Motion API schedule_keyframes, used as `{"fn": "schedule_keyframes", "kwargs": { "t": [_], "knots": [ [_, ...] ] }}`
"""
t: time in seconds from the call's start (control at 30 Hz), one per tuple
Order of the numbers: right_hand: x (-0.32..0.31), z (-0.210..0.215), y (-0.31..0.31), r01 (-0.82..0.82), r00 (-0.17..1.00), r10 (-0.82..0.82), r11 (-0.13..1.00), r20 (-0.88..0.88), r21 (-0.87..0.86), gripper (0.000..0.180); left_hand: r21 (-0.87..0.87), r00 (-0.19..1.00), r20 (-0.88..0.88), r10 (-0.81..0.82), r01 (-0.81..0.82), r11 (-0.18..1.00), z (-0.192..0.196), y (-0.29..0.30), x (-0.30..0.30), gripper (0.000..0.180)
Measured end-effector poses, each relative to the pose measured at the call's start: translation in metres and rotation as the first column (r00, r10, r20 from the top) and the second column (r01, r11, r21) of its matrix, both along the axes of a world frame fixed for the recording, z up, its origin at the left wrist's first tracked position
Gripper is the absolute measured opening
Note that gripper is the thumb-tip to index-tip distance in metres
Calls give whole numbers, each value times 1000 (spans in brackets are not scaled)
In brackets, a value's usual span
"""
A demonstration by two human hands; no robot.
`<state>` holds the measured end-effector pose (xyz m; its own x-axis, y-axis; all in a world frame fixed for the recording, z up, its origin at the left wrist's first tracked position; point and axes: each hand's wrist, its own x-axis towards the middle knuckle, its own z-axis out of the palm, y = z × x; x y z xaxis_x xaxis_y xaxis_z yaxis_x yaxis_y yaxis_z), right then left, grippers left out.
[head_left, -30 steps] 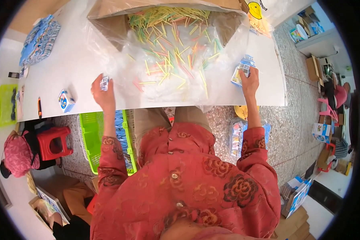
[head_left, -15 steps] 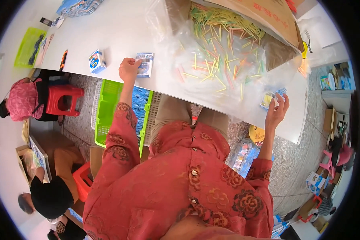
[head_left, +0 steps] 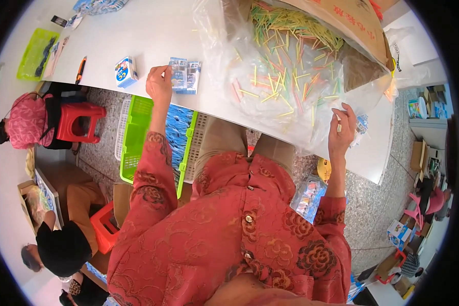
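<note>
On the near edge of the white table (head_left: 153, 30), two small flat blue-and-white packets (head_left: 192, 78) lie side by side and partly overlap. My left hand (head_left: 159, 83) is at their left edge, its thumb and fingers closed in a pinch on the nearer packet's rim. My right hand (head_left: 342, 131) hovers over the clear plastic sheet at the right, fingers apart and slightly curled, with nothing visible in them. Just right of it lies another blue-and-white packet (head_left: 361, 124), partly hidden by the hand. Loose yellow, green and pink straws (head_left: 278, 84) are scattered ahead on the plastic.
A cardboard box (head_left: 341, 23) lies tipped with straws spilling out. A blue-and-white box (head_left: 126, 71), an orange cutter (head_left: 81, 70) and a green tray (head_left: 35, 53) sit left. Below the edge is a green basket (head_left: 136, 132) of blue packets. Red stools (head_left: 81, 121) and other people are at left.
A second packet now shows beside the first at my left hand, which has moved slightly left. My right hand has left its packet and shifted left.
</note>
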<state>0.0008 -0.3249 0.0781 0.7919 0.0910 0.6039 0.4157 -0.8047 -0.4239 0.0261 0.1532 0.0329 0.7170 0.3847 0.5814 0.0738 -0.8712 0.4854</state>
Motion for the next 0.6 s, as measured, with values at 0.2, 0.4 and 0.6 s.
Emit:
{"fn": "schedule_keyframes", "kwargs": {
  "t": [0.2, 0.4, 0.6],
  "knots": [
    [8, 27, 58, -176, 928, 300, 876, -222, 448, 26, -612, 967, 10, -255, 208, 763, 49, -53, -18, 12],
    [18, 58, 121, -492, 736, 634, 742, -239, 455, 26, -654, 726, 199, -659, 599, 462, 70, -132, -42, 9],
    [18, 73, 121, -463, 590, 609, 793, -531, 396, 13, -716, 642, 169, -748, 601, 355, 75, -162, -49, 10]
  ]
}}
